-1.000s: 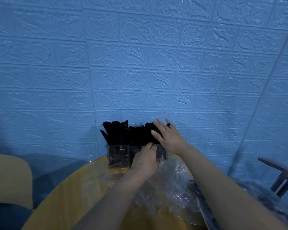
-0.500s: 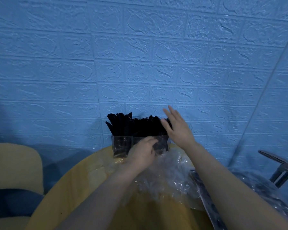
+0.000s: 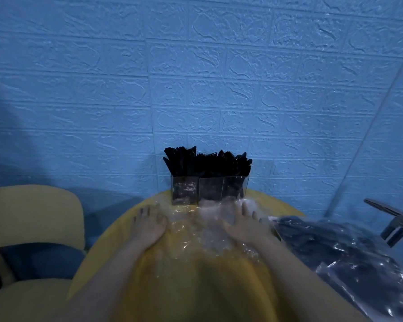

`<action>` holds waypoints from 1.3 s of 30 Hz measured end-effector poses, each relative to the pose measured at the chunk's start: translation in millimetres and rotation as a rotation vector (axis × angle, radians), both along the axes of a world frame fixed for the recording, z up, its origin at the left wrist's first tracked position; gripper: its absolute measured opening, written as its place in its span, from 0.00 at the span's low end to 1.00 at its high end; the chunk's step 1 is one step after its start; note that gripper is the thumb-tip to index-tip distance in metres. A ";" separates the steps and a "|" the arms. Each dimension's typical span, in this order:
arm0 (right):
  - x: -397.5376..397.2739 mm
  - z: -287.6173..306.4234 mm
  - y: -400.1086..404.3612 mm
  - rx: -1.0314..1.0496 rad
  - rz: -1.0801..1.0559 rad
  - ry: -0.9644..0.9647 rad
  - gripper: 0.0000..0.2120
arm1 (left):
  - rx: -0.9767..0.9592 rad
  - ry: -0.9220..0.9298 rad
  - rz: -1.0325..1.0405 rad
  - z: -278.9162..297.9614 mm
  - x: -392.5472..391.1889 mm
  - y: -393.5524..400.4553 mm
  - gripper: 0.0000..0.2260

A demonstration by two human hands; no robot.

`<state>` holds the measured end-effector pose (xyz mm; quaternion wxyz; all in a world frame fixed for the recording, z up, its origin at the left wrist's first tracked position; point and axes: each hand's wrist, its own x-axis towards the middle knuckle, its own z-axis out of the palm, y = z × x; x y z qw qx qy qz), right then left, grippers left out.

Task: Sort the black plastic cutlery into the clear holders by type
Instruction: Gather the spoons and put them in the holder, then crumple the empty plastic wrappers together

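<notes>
I've pulled both hands off the holders (image 3: 209, 188); left hand (image 3: 149, 225) and right hand (image 3: 244, 225) lie flat, fingers straight, gripping nothing. Cutlery (image 3: 207, 163) looks sorted.

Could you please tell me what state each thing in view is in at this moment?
left hand: open, flat on the table, holding nothing.
right hand: open, resting on the clear plastic wrap.
clear holders: upright at the table's far edge, full of cutlery.
black cutlery: standing upright in the holders.
clear plastic wrap: crumpled on the table.
bag of cutlery: lying at the right, contents blurred.
</notes>
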<state>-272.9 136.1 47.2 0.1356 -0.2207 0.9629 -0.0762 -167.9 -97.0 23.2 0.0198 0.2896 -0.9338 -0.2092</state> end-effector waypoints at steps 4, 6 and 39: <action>21.9 -11.4 -3.2 0.001 0.046 -0.032 0.41 | -0.003 0.061 -0.024 -4.8 7.5 14.0 0.23; 29.3 -15.3 -3.0 0.017 0.069 -0.016 0.39 | 0.028 0.106 -0.050 -5.7 13.7 21.2 0.22; 185.6 -16.4 41.7 -0.472 0.344 -0.009 0.16 | 0.373 0.366 -0.096 3.9 136.8 141.2 0.26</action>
